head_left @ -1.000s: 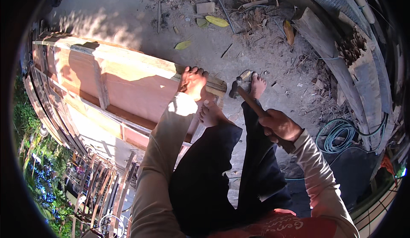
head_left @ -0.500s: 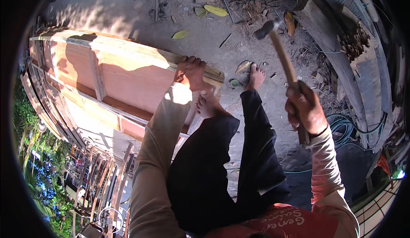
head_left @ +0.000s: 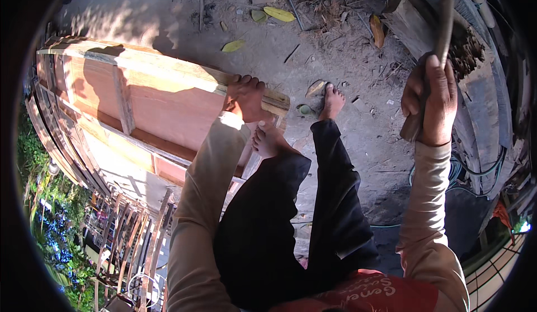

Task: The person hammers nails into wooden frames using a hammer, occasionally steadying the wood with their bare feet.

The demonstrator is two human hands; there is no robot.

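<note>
The worker here has the left hand (head_left: 244, 96) on the near end of a long, wooden-framed panel (head_left: 162, 110) of pinkish-brown sheet with pale timber battens, the fingers side by side and curled over its thick upper rail; I can't make out the thumb. The panel reaches from the far left to the worker's bare left foot (head_left: 266, 139), which sits just beneath that hand, close by the panel's end, while the bare right foot (head_left: 334, 102) is set on the grey, dusty ground (head_left: 347, 155). Over on the right side, well apart from the panel, the right hand (head_left: 433, 99) is raised, fingers closed around the brown wooden handle of a hammer (head_left: 446, 26); the butt pokes out below the palm, and the head is mostly cut off at the top of my view. Sunlight falls brightly over part of the panel, with a dark shadow lying across the rest. Beyond the feet lie a long yellow leaf (head_left: 279, 14) and a curled brown leaf (head_left: 377, 31). Weathered grey timbers (head_left: 492, 110) line the right edge, and a coiled teal hose (head_left: 456, 173) is partly hidden behind the right forearm's beige sleeve (head_left: 428, 194).
</note>
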